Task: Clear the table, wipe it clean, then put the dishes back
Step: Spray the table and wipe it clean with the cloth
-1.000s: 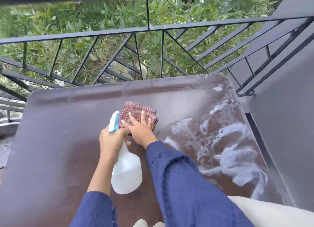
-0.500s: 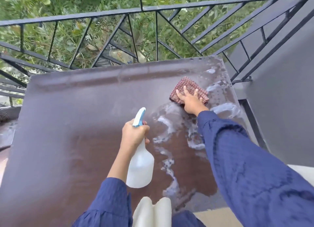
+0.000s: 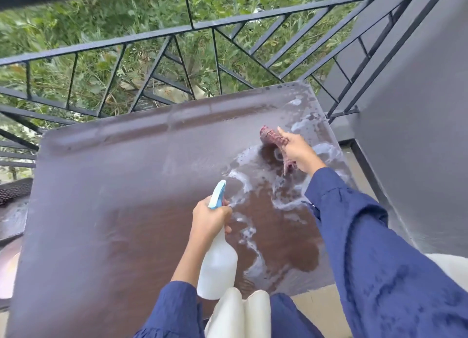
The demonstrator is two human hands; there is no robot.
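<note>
Both hands busy: our left hand grips the spray bottle, our right hand clutches the checked cloth.
Worktop is cleared; foam streaks its right side, so we judge wiping unfinished, and no dishes are in view.

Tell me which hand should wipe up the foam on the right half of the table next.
Right. The right hand already grips the checked cloth above the foam streaks on the table, while the left hand is occupied holding the spray bottle.
</note>
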